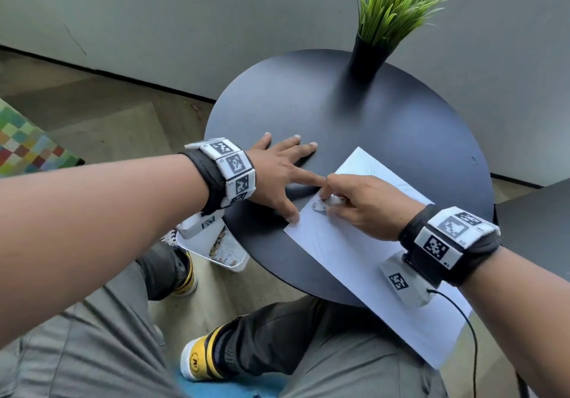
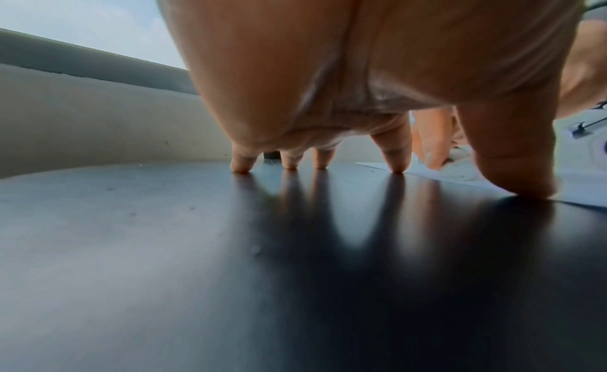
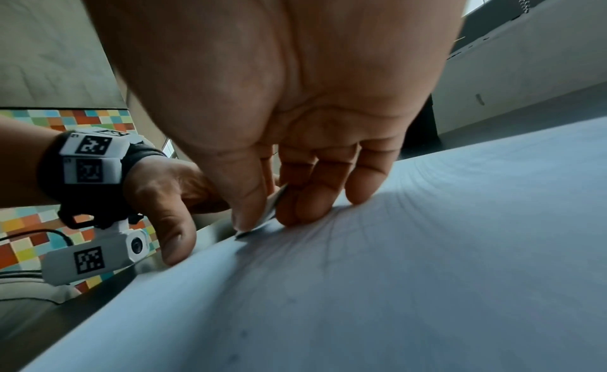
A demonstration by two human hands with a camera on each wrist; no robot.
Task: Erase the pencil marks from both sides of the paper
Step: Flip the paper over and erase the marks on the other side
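The eraser (image 1: 327,204) is mostly covered by the right hand (image 1: 364,209), its curled fingertips (image 3: 305,211) leaving only a blurred pale sliver between them. Pencil marks on the paper (image 1: 354,262) beside those fingertips are too faint to read. The paper's near corner, behind the wrist, is lost against the trousers.

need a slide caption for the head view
Right hand rubs an eraser on the paper while the spread left hand steadies it on the round table.

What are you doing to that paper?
A person is rubbing out pencil marks. The right hand pinches a white eraser against the paper on a round black table. The left hand spreads flat, its thumb pinning the paper's edge. Faint lines still show on the sheet.
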